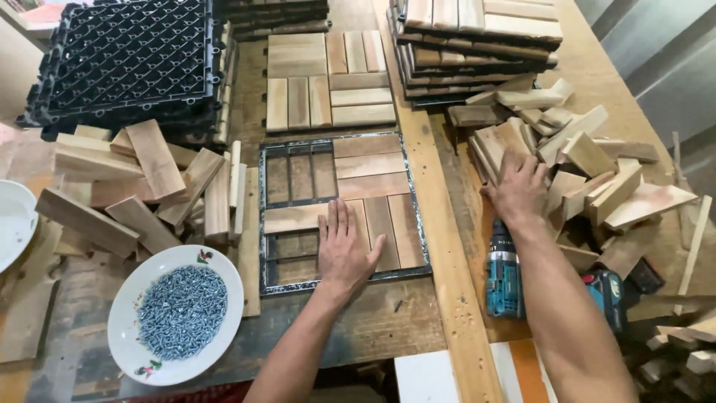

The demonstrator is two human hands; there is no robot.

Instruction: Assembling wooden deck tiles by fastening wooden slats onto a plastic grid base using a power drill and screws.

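Rough wooden tabletop [418,328] carries a metal frame [343,205] partly filled with wooden slats [373,186]. The person's left hand [344,250] lies flat on those slats, grip released, fingers spread. The right hand [518,186] reaches into a heap of wood offcuts [597,179]; its fingertips sink among the pieces, so whether its grip closes on one cannot be told. A blue cordless drill [506,280] is partly hidden behind the right forearm. A white plate of screws [177,313] sits near the frame.
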